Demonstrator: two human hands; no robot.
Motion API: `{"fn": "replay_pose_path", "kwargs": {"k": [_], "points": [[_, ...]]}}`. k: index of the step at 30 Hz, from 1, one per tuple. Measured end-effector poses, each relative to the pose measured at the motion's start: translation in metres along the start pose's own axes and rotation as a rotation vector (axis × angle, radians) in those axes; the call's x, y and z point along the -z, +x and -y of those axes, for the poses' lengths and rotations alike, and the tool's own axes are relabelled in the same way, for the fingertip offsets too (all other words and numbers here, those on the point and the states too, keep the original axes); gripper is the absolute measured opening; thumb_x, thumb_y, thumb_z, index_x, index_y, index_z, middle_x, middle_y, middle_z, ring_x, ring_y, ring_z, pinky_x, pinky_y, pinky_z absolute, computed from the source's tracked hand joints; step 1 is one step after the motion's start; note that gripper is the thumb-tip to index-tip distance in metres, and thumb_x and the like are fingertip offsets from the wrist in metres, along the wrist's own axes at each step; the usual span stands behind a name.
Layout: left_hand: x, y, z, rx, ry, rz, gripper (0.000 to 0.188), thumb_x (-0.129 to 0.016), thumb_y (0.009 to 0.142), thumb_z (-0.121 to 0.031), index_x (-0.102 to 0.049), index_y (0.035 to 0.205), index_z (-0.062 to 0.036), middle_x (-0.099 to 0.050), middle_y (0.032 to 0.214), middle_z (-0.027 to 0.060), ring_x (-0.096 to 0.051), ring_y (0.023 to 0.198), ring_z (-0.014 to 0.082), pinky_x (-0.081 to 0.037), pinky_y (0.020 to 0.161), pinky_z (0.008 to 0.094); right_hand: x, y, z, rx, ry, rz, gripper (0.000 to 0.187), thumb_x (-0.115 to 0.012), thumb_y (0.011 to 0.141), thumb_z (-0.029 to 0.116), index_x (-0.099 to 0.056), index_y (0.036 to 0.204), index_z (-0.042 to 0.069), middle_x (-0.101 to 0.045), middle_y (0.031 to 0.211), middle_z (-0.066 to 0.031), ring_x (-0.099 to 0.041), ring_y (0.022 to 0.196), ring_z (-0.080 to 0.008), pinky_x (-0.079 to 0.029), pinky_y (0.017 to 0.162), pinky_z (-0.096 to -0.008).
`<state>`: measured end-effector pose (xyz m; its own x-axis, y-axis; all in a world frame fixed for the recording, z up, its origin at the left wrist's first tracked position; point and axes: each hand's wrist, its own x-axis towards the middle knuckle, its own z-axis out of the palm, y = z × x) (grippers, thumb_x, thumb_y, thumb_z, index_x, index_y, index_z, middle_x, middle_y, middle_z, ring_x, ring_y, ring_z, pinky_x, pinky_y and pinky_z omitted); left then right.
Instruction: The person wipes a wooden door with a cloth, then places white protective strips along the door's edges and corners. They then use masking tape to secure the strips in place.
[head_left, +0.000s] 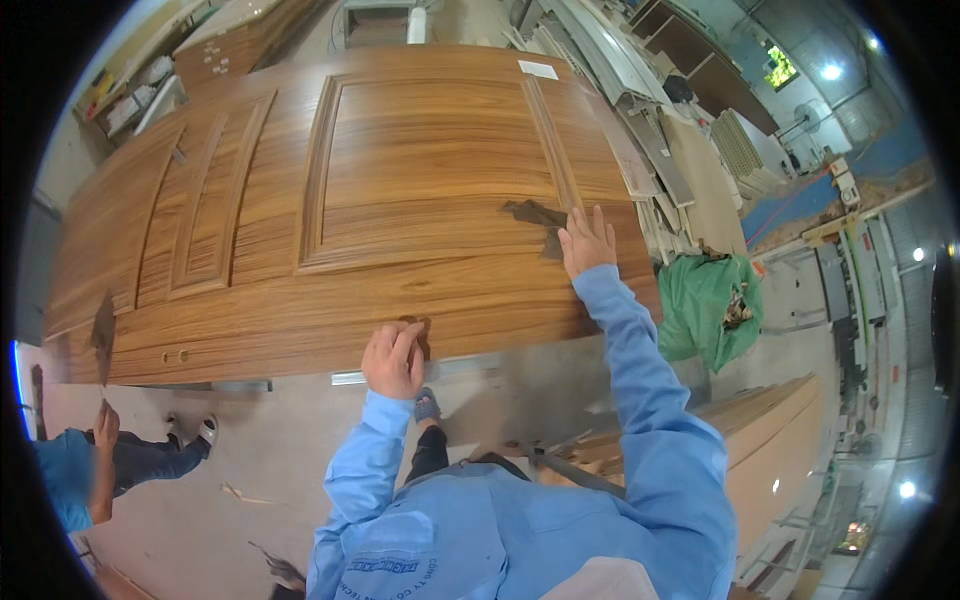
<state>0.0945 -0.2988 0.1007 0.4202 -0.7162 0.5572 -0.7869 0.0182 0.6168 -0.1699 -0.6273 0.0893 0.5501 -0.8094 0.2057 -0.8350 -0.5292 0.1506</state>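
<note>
A large brown wood-grain door panel with raised rectangular mouldings lies flat before me. Over by its right end, my right hand rests with fingers spread beside a crumpled dark cloth, touching the cloth's near side. My left hand is at the panel's near edge, its fingers curled. Whatever those fingers may hold is hidden; a small dark patch shows beside them. A white paper label lies on the panel's far right part.
At the left a co-worker in blue stands by the panel's near corner, one hand near a dark cloth. A stuffed green sack is off the right end. Long boards are stacked behind; more panels stand at lower right.
</note>
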Motion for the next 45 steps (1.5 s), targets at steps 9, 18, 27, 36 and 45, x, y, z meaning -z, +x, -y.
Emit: {"fn": "replay_pose_path", "kwargs": {"k": [9, 18, 27, 36, 45], "points": [[-0.002, 0.009, -0.009, 0.046, 0.100, 0.016, 0.034, -0.071, 0.076, -0.008, -0.078, 0.108, -0.0131, -0.070, 0.098, 0.0049, -0.067, 0.084, 0.0267, -0.053, 0.073, 0.0386, 0.039, 0.066, 0.004, 0.154, -0.265, 0.223, 0.056, -0.046, 0.109, 0.037, -0.046, 0.158, 0.010, -0.041, 0.167, -0.0043, -0.022, 0.160, -0.0381, -0.025, 0.126, -0.0552], [-0.021, 0.006, -0.012, 0.126, 0.169, -0.095, 0.032, -0.067, 0.072, -0.002, -0.079, 0.100, -0.0101, -0.072, 0.093, 0.0077, -0.067, 0.076, 0.0273, -0.053, 0.067, 0.0382, 0.025, 0.168, 0.018, 0.296, -0.038, -0.062, 0.055, -0.053, 0.107, 0.030, -0.046, 0.158, 0.008, -0.040, 0.167, -0.0080, -0.023, 0.159, -0.0413, -0.026, 0.126, -0.0557], [-0.035, 0.021, -0.025, 0.435, 0.154, -0.237, 0.022, -0.058, 0.084, 0.000, -0.075, 0.099, 0.0000, -0.069, 0.083, 0.0123, -0.067, 0.074, 0.0247, -0.052, 0.068, 0.0337, -0.003, 0.289, -0.008, 0.436, -0.179, 0.120, 0.056, -0.037, 0.112, 0.033, -0.038, 0.162, 0.009, -0.026, 0.175, -0.0069, -0.011, 0.163, -0.0382, -0.011, 0.129, -0.0617], [-0.041, 0.027, -0.026, 0.451, 0.246, -0.320, 0.020, -0.058, 0.086, 0.001, -0.074, 0.097, -0.0005, -0.070, 0.084, 0.0117, -0.064, 0.070, 0.0204, -0.049, 0.063, 0.0301, -0.024, 0.241, -0.005, 0.851, 0.157, -0.009, 0.047, -0.047, 0.105, 0.019, -0.053, 0.147, -0.002, -0.054, 0.153, -0.0186, -0.043, 0.149, -0.0394, -0.034, 0.122, -0.0561], [-0.039, 0.027, -0.025, 0.447, 0.230, -0.331, 0.022, -0.056, 0.083, 0.002, -0.074, 0.096, -0.0006, -0.070, 0.085, 0.0131, -0.063, 0.069, 0.0227, -0.049, 0.062, 0.0326, -0.032, 0.319, -0.036, 0.540, -0.097, 0.084, 0.052, -0.048, 0.105, 0.023, -0.053, 0.147, -0.007, -0.054, 0.153, -0.0204, -0.037, 0.152, -0.0381, -0.037, 0.120, -0.0534]]}}
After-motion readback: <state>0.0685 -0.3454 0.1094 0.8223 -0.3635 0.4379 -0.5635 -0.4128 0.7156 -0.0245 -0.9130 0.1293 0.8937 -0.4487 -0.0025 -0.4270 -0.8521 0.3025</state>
